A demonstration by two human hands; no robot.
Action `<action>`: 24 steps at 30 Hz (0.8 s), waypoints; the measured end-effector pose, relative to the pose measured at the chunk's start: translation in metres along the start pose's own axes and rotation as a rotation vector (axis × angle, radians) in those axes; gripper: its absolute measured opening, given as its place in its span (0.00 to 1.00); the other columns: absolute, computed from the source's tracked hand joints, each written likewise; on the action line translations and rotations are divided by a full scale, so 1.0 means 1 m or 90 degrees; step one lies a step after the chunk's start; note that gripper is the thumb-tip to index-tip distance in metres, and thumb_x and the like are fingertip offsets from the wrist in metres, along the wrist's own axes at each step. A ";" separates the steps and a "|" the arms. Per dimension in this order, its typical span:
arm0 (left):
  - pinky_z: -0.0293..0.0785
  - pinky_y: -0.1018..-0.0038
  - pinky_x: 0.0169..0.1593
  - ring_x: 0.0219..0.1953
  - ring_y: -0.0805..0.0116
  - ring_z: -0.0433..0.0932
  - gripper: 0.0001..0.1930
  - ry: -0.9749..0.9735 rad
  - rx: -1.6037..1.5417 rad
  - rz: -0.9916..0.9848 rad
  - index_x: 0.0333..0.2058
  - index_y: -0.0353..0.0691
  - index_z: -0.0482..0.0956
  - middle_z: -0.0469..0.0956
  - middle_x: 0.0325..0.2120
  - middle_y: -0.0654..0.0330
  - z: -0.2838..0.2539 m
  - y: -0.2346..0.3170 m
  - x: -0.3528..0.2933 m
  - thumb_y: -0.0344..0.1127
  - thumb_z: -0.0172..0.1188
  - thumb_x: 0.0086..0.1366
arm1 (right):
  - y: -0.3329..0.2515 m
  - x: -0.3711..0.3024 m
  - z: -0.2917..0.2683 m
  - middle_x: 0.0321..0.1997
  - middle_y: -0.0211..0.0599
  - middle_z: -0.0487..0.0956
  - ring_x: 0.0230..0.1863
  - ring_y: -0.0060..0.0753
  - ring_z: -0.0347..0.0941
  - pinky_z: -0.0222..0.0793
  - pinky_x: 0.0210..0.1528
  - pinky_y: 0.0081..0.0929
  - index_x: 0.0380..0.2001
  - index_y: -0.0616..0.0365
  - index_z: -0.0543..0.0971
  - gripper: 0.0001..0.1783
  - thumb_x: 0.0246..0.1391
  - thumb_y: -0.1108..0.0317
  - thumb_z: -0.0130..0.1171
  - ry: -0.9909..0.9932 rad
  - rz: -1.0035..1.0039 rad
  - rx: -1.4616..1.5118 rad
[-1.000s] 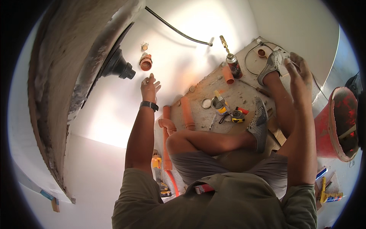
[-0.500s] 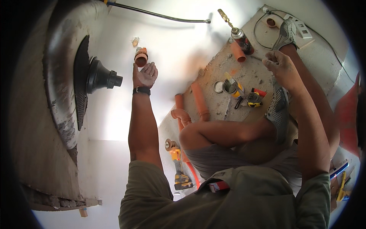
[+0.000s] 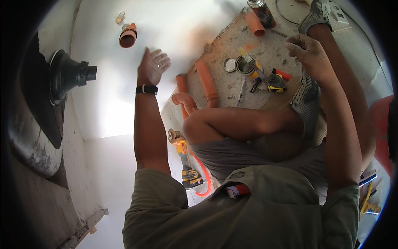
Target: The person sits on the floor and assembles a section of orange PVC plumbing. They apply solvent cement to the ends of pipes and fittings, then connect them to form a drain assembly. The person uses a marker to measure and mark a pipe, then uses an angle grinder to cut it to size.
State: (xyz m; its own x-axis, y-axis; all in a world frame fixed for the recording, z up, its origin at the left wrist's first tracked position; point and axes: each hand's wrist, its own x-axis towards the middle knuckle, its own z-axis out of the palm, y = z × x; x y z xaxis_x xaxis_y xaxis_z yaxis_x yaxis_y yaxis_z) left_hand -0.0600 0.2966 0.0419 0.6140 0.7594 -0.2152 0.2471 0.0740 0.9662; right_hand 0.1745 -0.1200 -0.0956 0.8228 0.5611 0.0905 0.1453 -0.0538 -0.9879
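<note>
My left hand (image 3: 154,65) is raised before the white wall, its fingers stretched out and nothing in it. Up and to its left, an orange pipe stub (image 3: 128,33) juts from the wall; hand and pipe are apart. My right hand (image 3: 307,54) hovers over the floor by my shoes, fingers curled together. Whatever it may hold is hidden. Below and left of that hand lie a tape measure (image 3: 275,83), a red cylindrical piece (image 3: 282,74) and an opened tin (image 3: 244,66) with a brush (image 3: 250,59) across it.
Orange pipe pieces (image 3: 207,83) lie beside my knee. A yellow-black angle grinder (image 3: 184,159) is by my left side. A gas canister (image 3: 262,13) sits near a short orange pipe (image 3: 255,25) at the far end. A black drain fitting (image 3: 70,76) sticks out from a basin at left.
My left hand has come away from the pipe stub in the wall. The view has shifted, moving the gas canister up toward the top edge. My right hand keeps its curled shape.
</note>
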 end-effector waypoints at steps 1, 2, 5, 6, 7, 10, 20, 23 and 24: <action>0.74 0.57 0.55 0.47 0.54 0.78 0.36 0.008 0.193 -0.094 0.53 0.32 0.73 0.77 0.46 0.48 -0.006 -0.020 -0.006 0.65 0.57 0.67 | 0.002 0.002 -0.005 0.28 0.30 0.79 0.32 0.19 0.73 0.71 0.39 0.24 0.41 0.64 0.81 0.18 0.61 0.57 0.62 -0.012 0.017 -0.027; 0.77 0.58 0.53 0.45 0.55 0.80 0.37 -0.018 0.377 -0.170 0.53 0.32 0.75 0.79 0.44 0.48 -0.013 -0.040 -0.012 0.65 0.58 0.66 | 0.005 0.003 -0.011 0.29 0.30 0.78 0.33 0.19 0.73 0.70 0.39 0.24 0.41 0.63 0.81 0.19 0.61 0.56 0.62 -0.030 0.038 -0.064; 0.81 0.61 0.42 0.38 0.58 0.81 0.39 -0.064 0.805 -0.384 0.49 0.32 0.77 0.80 0.38 0.50 -0.039 -0.098 -0.023 0.69 0.62 0.60 | 0.013 0.006 -0.017 0.28 0.28 0.78 0.34 0.18 0.72 0.70 0.40 0.23 0.38 0.61 0.81 0.17 0.62 0.55 0.62 -0.067 0.081 -0.070; 0.81 0.63 0.39 0.37 0.59 0.81 0.40 -0.055 0.826 -0.400 0.47 0.32 0.77 0.80 0.38 0.50 -0.049 -0.121 -0.034 0.70 0.62 0.58 | 0.015 0.007 -0.015 0.28 0.28 0.77 0.33 0.17 0.72 0.70 0.40 0.23 0.37 0.61 0.81 0.16 0.62 0.56 0.62 -0.072 0.084 -0.047; 0.81 0.63 0.39 0.37 0.59 0.81 0.41 -0.036 0.822 -0.452 0.46 0.33 0.77 0.80 0.39 0.50 -0.054 -0.142 -0.036 0.72 0.62 0.57 | 0.016 0.008 -0.011 0.27 0.28 0.77 0.32 0.18 0.72 0.70 0.38 0.23 0.37 0.61 0.81 0.16 0.62 0.57 0.62 -0.068 0.091 -0.036; 0.79 0.61 0.38 0.38 0.58 0.81 0.37 -0.058 0.881 -0.542 0.49 0.35 0.76 0.78 0.42 0.48 -0.065 -0.192 -0.023 0.67 0.62 0.61 | 0.020 0.008 0.010 0.26 0.28 0.77 0.28 0.19 0.71 0.71 0.36 0.24 0.37 0.63 0.81 0.16 0.62 0.59 0.61 -0.051 0.078 -0.001; 0.75 0.65 0.52 0.48 0.57 0.79 0.36 0.159 0.387 -0.079 0.52 0.29 0.69 0.77 0.46 0.52 -0.080 -0.204 -0.032 0.38 0.76 0.49 | 0.018 -0.007 0.016 0.30 0.35 0.80 0.32 0.23 0.75 0.74 0.40 0.28 0.43 0.67 0.81 0.19 0.61 0.60 0.62 -0.071 0.075 -0.080; 0.74 0.66 0.53 0.48 0.60 0.78 0.35 0.174 0.436 0.129 0.53 0.31 0.67 0.77 0.46 0.53 -0.057 -0.169 -0.045 0.35 0.76 0.50 | 0.007 -0.010 0.019 0.31 0.39 0.82 0.34 0.27 0.78 0.75 0.42 0.28 0.44 0.68 0.81 0.21 0.59 0.58 0.64 -0.088 0.056 -0.072; 0.74 0.67 0.54 0.48 0.62 0.77 0.33 0.167 0.451 0.187 0.53 0.32 0.67 0.76 0.46 0.55 -0.046 -0.156 -0.049 0.34 0.75 0.52 | 0.002 -0.011 0.021 0.32 0.40 0.82 0.35 0.28 0.79 0.75 0.43 0.28 0.44 0.68 0.82 0.22 0.59 0.58 0.65 -0.093 0.061 -0.074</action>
State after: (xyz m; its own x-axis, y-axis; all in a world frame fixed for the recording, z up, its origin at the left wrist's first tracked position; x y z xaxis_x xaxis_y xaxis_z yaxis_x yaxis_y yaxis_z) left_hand -0.1634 0.2779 -0.0919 0.5532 0.8177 0.1595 0.5729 -0.5124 0.6397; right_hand 0.1539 -0.1085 -0.1012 0.7487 0.6622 -0.0305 0.1397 -0.2026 -0.9692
